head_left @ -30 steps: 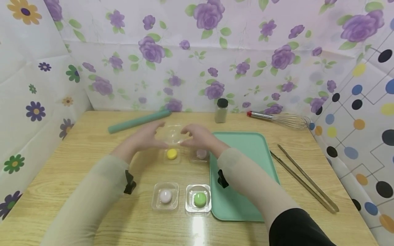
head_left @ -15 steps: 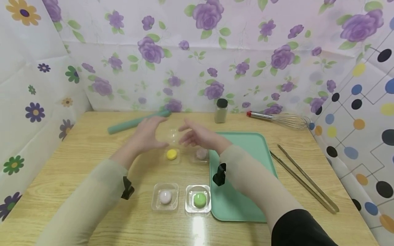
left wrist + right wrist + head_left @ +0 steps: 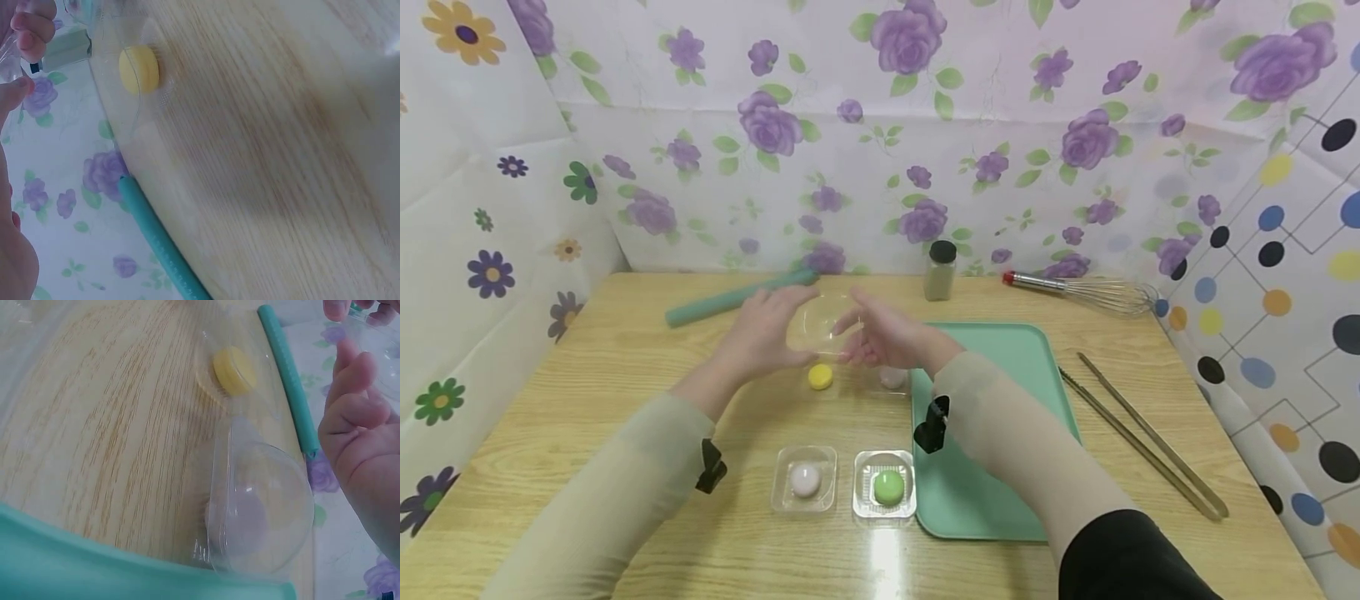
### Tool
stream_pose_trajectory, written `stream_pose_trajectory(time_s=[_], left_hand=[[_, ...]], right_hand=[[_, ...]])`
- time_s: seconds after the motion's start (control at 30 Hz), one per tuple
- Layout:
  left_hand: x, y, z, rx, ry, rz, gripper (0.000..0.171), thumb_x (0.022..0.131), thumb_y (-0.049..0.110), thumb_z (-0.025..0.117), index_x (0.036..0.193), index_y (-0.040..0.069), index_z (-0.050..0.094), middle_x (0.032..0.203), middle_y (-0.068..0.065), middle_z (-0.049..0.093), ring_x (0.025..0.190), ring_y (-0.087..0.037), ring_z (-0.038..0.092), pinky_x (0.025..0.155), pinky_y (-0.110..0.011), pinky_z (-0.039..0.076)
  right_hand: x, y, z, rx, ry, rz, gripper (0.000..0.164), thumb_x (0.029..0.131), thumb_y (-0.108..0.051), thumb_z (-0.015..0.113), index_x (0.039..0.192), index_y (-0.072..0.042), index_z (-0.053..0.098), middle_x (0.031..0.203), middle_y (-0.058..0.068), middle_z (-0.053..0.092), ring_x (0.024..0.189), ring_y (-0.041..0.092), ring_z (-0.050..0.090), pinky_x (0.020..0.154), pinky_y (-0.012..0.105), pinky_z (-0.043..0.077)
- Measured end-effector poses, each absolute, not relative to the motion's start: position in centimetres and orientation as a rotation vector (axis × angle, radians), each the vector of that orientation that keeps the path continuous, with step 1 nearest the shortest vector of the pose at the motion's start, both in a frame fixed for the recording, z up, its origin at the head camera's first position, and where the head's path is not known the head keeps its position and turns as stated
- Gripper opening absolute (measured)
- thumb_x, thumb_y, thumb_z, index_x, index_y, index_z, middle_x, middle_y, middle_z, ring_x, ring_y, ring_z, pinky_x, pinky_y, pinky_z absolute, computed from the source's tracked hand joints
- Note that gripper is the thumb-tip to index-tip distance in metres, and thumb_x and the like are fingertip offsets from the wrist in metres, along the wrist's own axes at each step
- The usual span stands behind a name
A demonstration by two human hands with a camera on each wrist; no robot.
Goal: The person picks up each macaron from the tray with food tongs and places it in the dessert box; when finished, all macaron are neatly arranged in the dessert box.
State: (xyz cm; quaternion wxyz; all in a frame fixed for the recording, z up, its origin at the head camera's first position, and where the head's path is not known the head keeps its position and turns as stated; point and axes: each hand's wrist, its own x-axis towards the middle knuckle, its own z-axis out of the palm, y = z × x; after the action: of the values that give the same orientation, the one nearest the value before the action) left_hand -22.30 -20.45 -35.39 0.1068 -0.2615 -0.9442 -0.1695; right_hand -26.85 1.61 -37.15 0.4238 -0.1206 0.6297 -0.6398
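Note:
Both hands hold a clear plastic dome lid (image 3: 822, 323) in the air, beyond a yellow macaron (image 3: 821, 377). My left hand (image 3: 765, 330) grips its left side, thumb toward me. On the other side, the bent fingers of my right hand (image 3: 891, 335) are at the rim; the right wrist view shows the lid (image 3: 386, 355) partly behind them. The yellow macaron (image 3: 235, 371) sits in a clear plastic tray. Beside it stands a pale purple macaron (image 3: 240, 522) under a clear dome (image 3: 290, 487). How each fingertip meets the lid is hard to see.
Nearer me are a pale macaron (image 3: 805, 480) and a green macaron (image 3: 888, 487) in clear trays. A green serving tray (image 3: 992, 500) lies under my right forearm. Around the table stand tongs (image 3: 1138, 446), a whisk (image 3: 1078, 290), a jar (image 3: 939, 271) and a green rolling pin (image 3: 741, 297).
The right hand has turned a little and its fingers have curled in at the lid. The left hand has shifted only slightly. The trays on the table have stayed in place.

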Motion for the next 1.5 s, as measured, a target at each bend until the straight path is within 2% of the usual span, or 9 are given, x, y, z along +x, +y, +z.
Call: stream_pose_trajectory(time_s=[0.2, 0.43, 0.57, 0.67, 0.77, 0.97, 1.2, 1.33, 1.5], left_hand=[[-22.0, -20.4, -35.4, -0.788, -2.780, -0.449, 0.093, 0.065, 0.042, 0.082, 0.141, 0.010, 0.038, 0.142, -0.012, 0.041, 0.123, -0.037, 0.038, 0.101, -0.057, 0.030], [-21.7, -20.9, -35.3, -0.717, -2.857, -0.699, 0.096, 0.070, 0.051, 0.076, 0.146, 0.013, 0.031, 0.146, -0.008, 0.037, 0.128, -0.036, 0.034, 0.105, -0.057, 0.023], [-21.9, -21.5, -35.6, -0.664, -2.975, -0.996, 0.087, 0.082, 0.053, 0.063, 0.148, 0.012, 0.024, 0.146, -0.012, 0.034, 0.124, -0.039, 0.039, 0.102, -0.057, 0.032], [-21.9, -22.1, -35.8, -0.647, -3.034, -1.190, 0.080, 0.088, 0.050, 0.058, 0.146, 0.006, 0.025, 0.144, -0.017, 0.036, 0.118, -0.044, 0.044, 0.095, -0.055, 0.040], [-22.0, -22.3, -36.0, -0.611, -3.082, -1.267, 0.080, 0.085, 0.051, 0.061, 0.144, 0.006, 0.030, 0.140, -0.015, 0.041, 0.117, -0.042, 0.045, 0.093, -0.053, 0.042], [-22.1, -22.5, -36.4, -0.628, -3.102, -1.224, 0.082, 0.077, 0.046, 0.072, 0.141, 0.008, 0.036, 0.137, -0.012, 0.045, 0.117, -0.039, 0.045, 0.092, -0.054, 0.043], [-21.9, -22.6, -37.6, -0.653, -3.138, -1.051, 0.085, 0.072, 0.036, 0.079, 0.141, 0.007, 0.039, 0.142, -0.014, 0.037, 0.127, -0.039, 0.034, 0.100, -0.059, 0.031], [-22.0, -22.5, -38.5, -0.699, -3.157, -0.877, 0.087, 0.069, 0.041, 0.079, 0.138, 0.005, 0.042, 0.141, -0.014, 0.041, 0.130, -0.035, 0.033, 0.105, -0.056, 0.025], [-21.9, -22.4, -39.0, -0.728, -3.176, -0.771, 0.087, 0.068, 0.044, 0.079, 0.137, 0.006, 0.044, 0.141, -0.013, 0.042, 0.128, -0.035, 0.035, 0.105, -0.056, 0.026]], right_hand=[[-26.7, 1.8, -36.9, -0.297, 1.579, -1.549, 0.070, 0.095, -0.058, 0.022, 0.126, 0.000, 0.045, 0.083, 0.014, 0.063, 0.066, 0.018, 0.055, 0.061, 0.025, 0.044], [-26.7, 1.9, -37.3, -0.419, 1.724, -1.514, 0.058, 0.094, -0.045, 0.036, 0.134, -0.002, 0.040, 0.104, 0.015, 0.059, 0.088, 0.024, 0.052, 0.078, 0.034, 0.039], [-26.7, 2.1, -37.7, -0.650, 2.001, -1.378, 0.052, 0.093, -0.039, 0.050, 0.133, -0.007, 0.043, 0.120, 0.010, 0.054, 0.106, 0.027, 0.052, 0.091, 0.042, 0.042], [-26.7, 2.1, -38.0, -0.780, 2.216, -1.238, 0.055, 0.086, -0.041, 0.063, 0.130, -0.012, 0.047, 0.124, 0.002, 0.053, 0.111, 0.022, 0.052, 0.094, 0.040, 0.044], [-26.6, 2.1, -38.1, -0.835, 2.331, -1.161, 0.062, 0.078, -0.045, 0.070, 0.129, -0.016, 0.049, 0.121, -0.001, 0.055, 0.107, 0.016, 0.053, 0.090, 0.034, 0.045], [-26.3, 1.9, -38.1, -0.916, 2.451, -1.037, 0.072, 0.071, -0.049, 0.076, 0.130, -0.018, 0.048, 0.115, 0.000, 0.056, 0.104, 0.016, 0.053, 0.084, 0.034, 0.047], [-26.0, 1.1, -38.7, -1.115, 2.604, -0.668, 0.077, 0.073, -0.050, 0.074, 0.134, -0.011, 0.048, 0.131, 0.004, 0.052, 0.114, 0.022, 0.048, 0.096, 0.039, 0.041], [-25.8, 0.8, -39.2, -1.161, 2.693, -0.470, 0.075, 0.072, -0.056, 0.071, 0.131, -0.014, 0.051, 0.128, 0.001, 0.054, 0.117, 0.024, 0.043, 0.100, 0.043, 0.036], [-25.5, 0.5, -39.7, -1.177, 2.725, -0.414, 0.075, 0.069, -0.057, 0.073, 0.129, -0.016, 0.055, 0.123, -0.002, 0.058, 0.112, 0.022, 0.044, 0.096, 0.041, 0.036]])
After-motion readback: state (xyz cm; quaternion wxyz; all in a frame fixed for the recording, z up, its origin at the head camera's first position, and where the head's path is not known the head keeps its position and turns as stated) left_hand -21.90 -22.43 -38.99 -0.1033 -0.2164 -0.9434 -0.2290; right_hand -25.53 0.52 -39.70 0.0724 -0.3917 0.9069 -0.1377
